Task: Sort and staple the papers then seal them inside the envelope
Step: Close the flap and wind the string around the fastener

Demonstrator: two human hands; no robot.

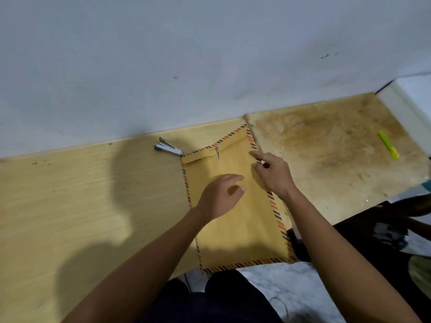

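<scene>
A large brown envelope (242,220) with a red-and-black striped border lies flat on the table, its flap folded down at the far end with a string clasp (217,153) on it. My left hand (220,197) hovers over the envelope's middle, fingers loosely curled, holding nothing. My right hand (272,173) is over the envelope's right edge, fingers spread, index finger pointing toward the flap. A silver and teal stapler (167,148) lies just beyond the envelope's far left corner. No loose papers are visible.
The light wooden table (81,194) runs along a white wall (186,54). A second, stained tabletop (338,148) adjoins on the right, with a yellow-green highlighter (388,148) on it. My lap shows below the table's near edge.
</scene>
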